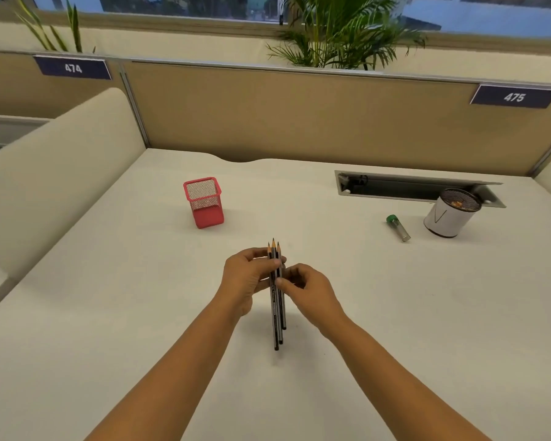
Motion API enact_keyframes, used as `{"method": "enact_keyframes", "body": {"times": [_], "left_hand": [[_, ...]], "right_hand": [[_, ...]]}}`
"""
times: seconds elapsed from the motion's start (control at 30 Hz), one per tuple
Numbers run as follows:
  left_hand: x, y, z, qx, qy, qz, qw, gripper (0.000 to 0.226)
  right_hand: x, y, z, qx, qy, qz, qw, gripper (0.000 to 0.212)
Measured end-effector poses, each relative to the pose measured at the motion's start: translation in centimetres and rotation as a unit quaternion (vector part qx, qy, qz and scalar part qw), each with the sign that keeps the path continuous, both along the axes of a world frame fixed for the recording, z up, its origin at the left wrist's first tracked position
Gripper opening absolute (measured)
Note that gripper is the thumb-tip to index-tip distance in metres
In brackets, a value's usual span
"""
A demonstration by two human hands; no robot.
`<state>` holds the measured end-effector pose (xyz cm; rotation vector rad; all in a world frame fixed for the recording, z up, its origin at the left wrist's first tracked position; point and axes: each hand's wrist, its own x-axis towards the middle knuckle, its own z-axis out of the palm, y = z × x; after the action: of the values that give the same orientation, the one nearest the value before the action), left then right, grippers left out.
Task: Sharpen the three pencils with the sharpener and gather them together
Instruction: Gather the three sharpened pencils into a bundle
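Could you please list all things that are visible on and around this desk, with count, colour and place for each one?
pencils: three, dark with sharpened tips, bundled upright at desk centre, held by both hands
pen holder: one, red mesh, left of centre
sharpener: one, clear with green cap, lying on the right
mesh cup: one, dark mesh with white paper wrap, far right
cable tray: one, grey, open, rear right
desk: one, cream
number signs: two, dark blue, on the partition
plants: two, green, behind the partition
left hand: one, holds the pencils
right hand: one, holds the pencils
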<state>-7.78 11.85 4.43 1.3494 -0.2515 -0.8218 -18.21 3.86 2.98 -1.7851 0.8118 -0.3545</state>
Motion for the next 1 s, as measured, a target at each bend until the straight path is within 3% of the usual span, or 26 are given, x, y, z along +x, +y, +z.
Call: {"method": "enact_keyframes", "body": {"times": [0.23, 0.53, 0.83, 1.0], "left_hand": [[-0.3, 0.9, 1.1, -0.01, -0.021, 0.025, 0.999, 0.018], [0.0, 2.6, 1.6, -0.016, -0.047, 0.041, 0.998, 0.02], [5.5, 3.6, 2.8, -0.01, -0.103, 0.024, 0.994, 0.036], [9.9, 5.6, 2.0, 0.034, -0.097, 0.067, 0.992, 0.025]], "right_hand": [[-0.5, -0.6, 1.1, 0.054, 0.048, 0.156, 0.985, 0.013], [1.1, 0.9, 1.5, 0.032, 0.047, 0.197, 0.979, 0.012], [6.5, 0.8, 2.9, -0.005, 0.01, 0.091, 0.996, 0.012], [12.0, -0.2, 5.4, -0.044, -0.071, 0.006, 0.996, 0.01]]}}
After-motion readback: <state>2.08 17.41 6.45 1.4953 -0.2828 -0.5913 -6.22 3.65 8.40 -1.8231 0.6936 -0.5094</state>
